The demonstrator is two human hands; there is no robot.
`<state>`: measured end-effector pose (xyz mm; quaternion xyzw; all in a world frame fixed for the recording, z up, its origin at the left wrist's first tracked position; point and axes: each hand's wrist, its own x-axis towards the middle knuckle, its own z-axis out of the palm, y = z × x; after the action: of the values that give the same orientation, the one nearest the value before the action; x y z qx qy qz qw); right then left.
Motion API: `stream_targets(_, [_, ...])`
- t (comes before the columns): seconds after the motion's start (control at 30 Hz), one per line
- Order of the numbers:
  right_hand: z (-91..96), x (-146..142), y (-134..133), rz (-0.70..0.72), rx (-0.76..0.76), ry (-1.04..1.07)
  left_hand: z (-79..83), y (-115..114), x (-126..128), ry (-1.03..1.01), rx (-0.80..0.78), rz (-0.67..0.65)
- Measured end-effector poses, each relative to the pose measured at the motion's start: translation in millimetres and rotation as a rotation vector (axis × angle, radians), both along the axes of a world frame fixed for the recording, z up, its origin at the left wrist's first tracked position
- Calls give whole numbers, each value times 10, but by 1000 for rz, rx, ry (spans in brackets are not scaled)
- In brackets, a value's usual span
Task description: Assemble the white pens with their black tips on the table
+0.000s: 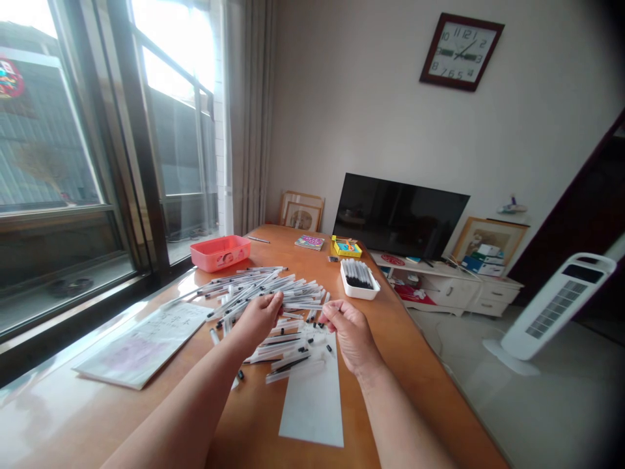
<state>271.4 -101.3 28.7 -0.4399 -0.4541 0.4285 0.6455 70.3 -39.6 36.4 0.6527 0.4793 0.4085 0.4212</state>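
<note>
My left hand [263, 317] is closed in a pinch over the near side of a pile of pens [244, 290] with clear barrels and black tips. What its fingers grip does not show clearly against the pile. A short way to the right, my right hand [347, 331] is also pinched shut, thumb against forefinger, and anything in it is too small to name. Below and between the hands lie loose clear tubes [278, 374], dark refills and small black caps [329, 348]. Some of these rest on a white sheet of paper [312, 417].
A white tray [374, 294] of upright-packed pens stands to the right. A pink box [219, 255] sits at the far left, near a paper pad [146, 345]. Farther back are a booklet [309, 242] and a yellow box [346, 247]. The table's right edge runs beside my right arm.
</note>
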Motion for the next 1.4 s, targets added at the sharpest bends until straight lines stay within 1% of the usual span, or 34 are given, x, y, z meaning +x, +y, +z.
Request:
stream_targets(0.07, [-2,1,4,-3,-3,7,9,-20,-1,-23,-50,-26])
stream_targets(0.13, [-12,8,18,-20,-27,22,12,-34,-1,-59,-58,-54])
stream_targets(0.23, [-34,30,46,-50,-64,54,1,-35,7,-109,-20,-87])
stream_targets(0.3, [-41,45,57,-47,-71,77,-5,-28,12,-82,19,-104])
stream_targets(0.4, [-34,47,49,-11,-57,94,3,-22,8,6,29,-74])
stream_targets(0.5, [-25,33,36,19,-36,82,22,-28,-5,47,-47,-27])
stream_targets(0.6, [-38,30,42,8,-43,80,22,-30,-11,-28,-98,-21])
stream_targets(0.73, [-60,43,59,-18,-67,103,-5,-18,0,-168,-81,-101])
stream_targets(0.83, [-57,37,59,-8,-59,108,-17,-14,3,-132,-54,-105])
stream_targets(0.97, [-52,26,58,11,-44,108,-15,-22,-12,-85,-115,-72])
stream_targets(1.07, [-66,37,70,-3,-48,116,-24,-21,-22,-130,-124,-73])
stream_targets(1.2, [-75,54,78,-11,-32,125,-31,-15,-10,-184,-97,-129])
stream_targets(1.3, [-57,46,66,0,-25,125,-28,-13,6,-134,-97,-115])
stream_targets(1.4, [-43,34,56,-5,-32,124,-39,-4,13,-96,-138,-88])
